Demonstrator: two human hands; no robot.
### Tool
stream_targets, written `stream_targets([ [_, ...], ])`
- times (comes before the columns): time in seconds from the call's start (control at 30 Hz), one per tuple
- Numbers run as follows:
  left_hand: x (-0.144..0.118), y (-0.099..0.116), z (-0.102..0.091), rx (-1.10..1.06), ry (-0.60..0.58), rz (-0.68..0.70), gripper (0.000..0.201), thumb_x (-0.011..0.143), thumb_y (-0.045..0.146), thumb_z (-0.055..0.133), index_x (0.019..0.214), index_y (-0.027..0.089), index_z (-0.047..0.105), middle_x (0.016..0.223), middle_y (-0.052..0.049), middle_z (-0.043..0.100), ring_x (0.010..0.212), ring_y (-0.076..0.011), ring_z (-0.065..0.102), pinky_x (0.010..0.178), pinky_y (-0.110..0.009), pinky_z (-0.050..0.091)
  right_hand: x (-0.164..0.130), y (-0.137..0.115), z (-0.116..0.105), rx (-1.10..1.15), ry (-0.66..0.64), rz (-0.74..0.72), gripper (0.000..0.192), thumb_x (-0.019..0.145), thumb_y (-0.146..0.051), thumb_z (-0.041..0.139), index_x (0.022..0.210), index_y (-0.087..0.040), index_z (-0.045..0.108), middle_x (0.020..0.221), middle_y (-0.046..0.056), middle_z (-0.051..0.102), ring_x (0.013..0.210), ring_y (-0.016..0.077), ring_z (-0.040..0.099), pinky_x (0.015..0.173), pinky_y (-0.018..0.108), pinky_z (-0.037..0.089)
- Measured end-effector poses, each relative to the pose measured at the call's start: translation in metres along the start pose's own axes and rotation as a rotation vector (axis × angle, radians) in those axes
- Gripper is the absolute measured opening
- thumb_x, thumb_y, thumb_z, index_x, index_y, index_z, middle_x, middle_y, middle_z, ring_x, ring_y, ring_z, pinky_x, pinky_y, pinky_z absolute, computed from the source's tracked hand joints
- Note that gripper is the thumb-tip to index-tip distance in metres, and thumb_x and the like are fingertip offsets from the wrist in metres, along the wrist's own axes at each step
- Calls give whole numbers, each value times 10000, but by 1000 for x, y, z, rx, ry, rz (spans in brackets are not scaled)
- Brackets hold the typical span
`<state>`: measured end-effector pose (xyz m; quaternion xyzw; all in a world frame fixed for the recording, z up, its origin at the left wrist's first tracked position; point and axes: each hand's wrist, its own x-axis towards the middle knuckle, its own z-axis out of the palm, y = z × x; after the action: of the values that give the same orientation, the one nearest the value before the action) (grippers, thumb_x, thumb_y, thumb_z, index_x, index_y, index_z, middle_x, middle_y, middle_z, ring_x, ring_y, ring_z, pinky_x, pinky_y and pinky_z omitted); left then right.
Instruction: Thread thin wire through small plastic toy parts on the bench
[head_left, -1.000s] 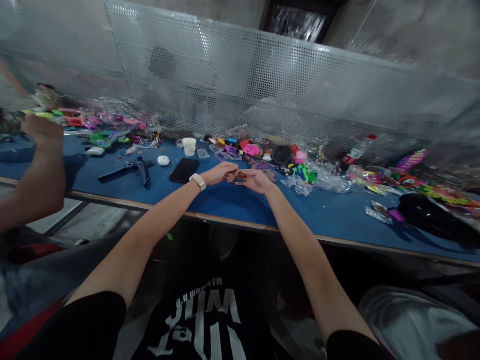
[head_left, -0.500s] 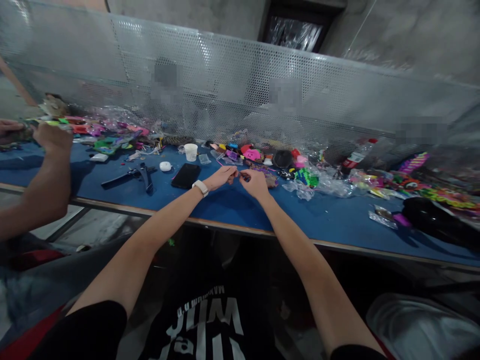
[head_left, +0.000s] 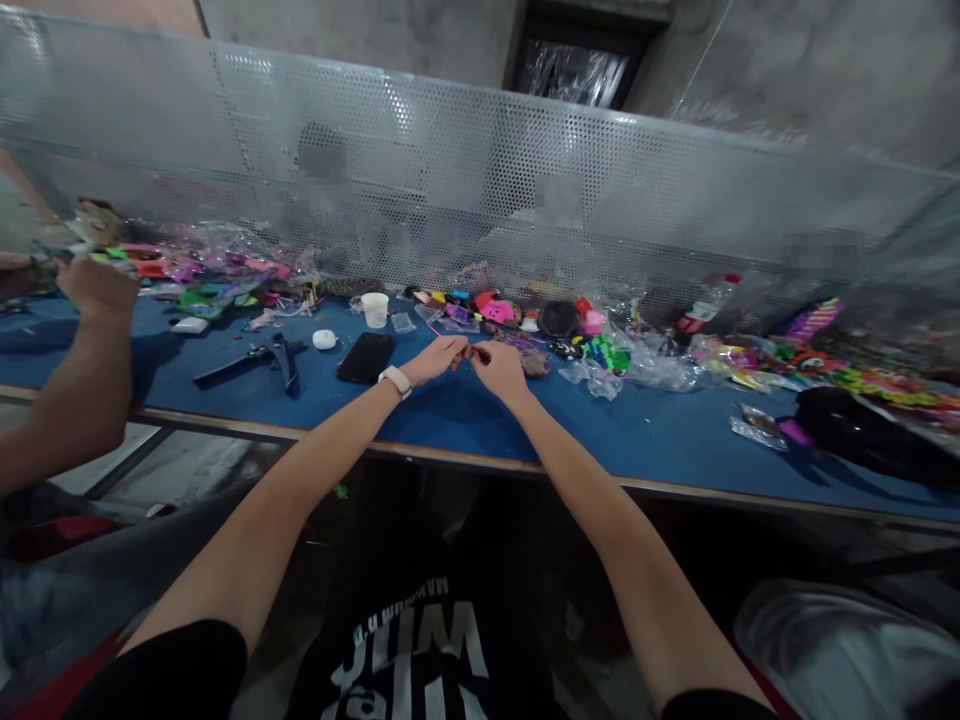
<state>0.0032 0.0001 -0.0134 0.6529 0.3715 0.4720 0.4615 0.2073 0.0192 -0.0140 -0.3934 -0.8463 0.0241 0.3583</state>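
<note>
I'm at a workshop bench: a long blue table (head_left: 675, 440) strewn with bright plastic parts (head_left: 225, 275) and clear bags (head_left: 645, 365), a perforated metal screen (head_left: 480, 170) behind, concrete walls (head_left: 810, 70) beyond.

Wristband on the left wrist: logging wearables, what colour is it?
White, on the wristband in the head view.

Both bare arms stretch forward over the surface's near edge, the left hand (head_left: 439, 357) and right hand (head_left: 499, 367) meeting fingertip to fingertip, each grip pinched, a white band on the left wrist.
</note>
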Motion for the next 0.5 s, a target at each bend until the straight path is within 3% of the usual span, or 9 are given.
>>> stream_targets([
  [0.2, -1, 4, -5, -23, -21, -15, 528, 1209, 559, 662, 822, 202, 625, 679, 44, 463, 623, -129, 436, 636, -239, 409, 3, 6, -1, 101, 23, -18, 279, 1033, -148, 648, 1049, -210, 920, 1089, 141, 927, 1004, 319, 847, 976, 420, 625],
  [0.37, -6, 13, -8, -138, -110, -45, 529, 1200, 544, 704, 809, 189, 657, 655, 73, 365, 580, -111, 336, 627, -230, 416, 5, 11, -5, 348, 33, 47, 203, 963, -231, 702, 916, -242, 899, 944, 86, 913, 892, 294, 836, 923, 423, 646],
  [0.5, -9, 19, -7, -206, -111, -89, 547, 1209, 515, 704, 776, 181, 667, 622, 78, 329, 548, -103, 300, 596, -215, 415, 7, 12, -4, 564, 5, 133, 168, 883, -364, 769, 815, -253, 875, 845, 77, 885, 784, 289, 812, 847, 437, 670],
])
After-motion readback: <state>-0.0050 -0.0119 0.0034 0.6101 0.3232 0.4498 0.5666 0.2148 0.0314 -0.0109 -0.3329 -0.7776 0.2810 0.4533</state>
